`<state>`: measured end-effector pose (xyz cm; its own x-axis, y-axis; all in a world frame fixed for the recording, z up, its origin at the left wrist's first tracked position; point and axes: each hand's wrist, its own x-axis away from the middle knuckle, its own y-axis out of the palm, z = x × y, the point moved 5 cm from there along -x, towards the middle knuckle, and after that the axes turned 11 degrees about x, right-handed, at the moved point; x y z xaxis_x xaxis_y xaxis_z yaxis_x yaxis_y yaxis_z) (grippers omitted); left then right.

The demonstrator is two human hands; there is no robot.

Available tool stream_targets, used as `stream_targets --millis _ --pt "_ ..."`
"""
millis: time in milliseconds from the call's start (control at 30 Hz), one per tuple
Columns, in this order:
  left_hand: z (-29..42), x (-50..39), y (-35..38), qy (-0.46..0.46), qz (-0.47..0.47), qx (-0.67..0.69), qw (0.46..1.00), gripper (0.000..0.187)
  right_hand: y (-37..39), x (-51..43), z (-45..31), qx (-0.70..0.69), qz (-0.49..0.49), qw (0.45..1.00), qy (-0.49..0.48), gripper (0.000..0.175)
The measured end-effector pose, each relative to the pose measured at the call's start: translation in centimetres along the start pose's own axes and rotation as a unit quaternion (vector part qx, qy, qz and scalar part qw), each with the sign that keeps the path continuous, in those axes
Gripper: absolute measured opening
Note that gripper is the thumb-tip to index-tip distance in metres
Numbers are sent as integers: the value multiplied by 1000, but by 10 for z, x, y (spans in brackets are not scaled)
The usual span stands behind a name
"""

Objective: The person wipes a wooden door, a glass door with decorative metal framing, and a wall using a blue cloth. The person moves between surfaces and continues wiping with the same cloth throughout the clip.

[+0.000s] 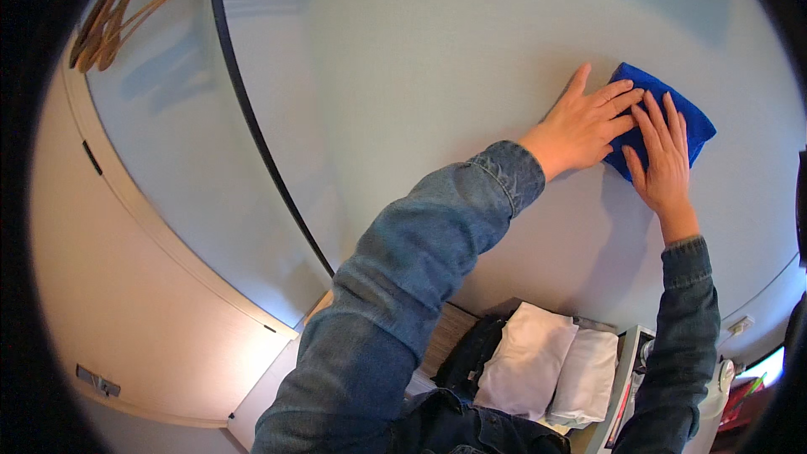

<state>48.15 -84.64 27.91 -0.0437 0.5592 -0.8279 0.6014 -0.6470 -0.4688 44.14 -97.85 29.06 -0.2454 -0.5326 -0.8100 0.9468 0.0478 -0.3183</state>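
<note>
A folded blue cloth (674,98) lies flat against a pale wall (410,63). The fingers of my left hand (583,123) spread over its left part, while the thumb and palm are off the cloth. My right hand (665,154) presses on the lower middle of the same cloth, fingers pointing up. The fingertips of both hands come close together near the cloth's centre. Denim sleeves (403,258) cover both arms. Part of the cloth is hidden beneath the fingers.
Below are folded white textiles (529,353) and dark clothing (473,353). A white shelf unit (621,384) stands beside them. At left are a wooden door (139,252), a black strip (252,120) and wooden hangers (113,25). A wall socket (741,326) and lit screen (766,367) are lower right.
</note>
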Motion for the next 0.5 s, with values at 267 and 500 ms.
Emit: stream_targets --millis 267,500 --pt "-99 73 -65 -37 16 14 999 54 54 -88 -83 75 29 997 -13 57" --pt "-223 200 -192 -148 33 -69 986 51 91 -203 -172 115 92 989 3 56"
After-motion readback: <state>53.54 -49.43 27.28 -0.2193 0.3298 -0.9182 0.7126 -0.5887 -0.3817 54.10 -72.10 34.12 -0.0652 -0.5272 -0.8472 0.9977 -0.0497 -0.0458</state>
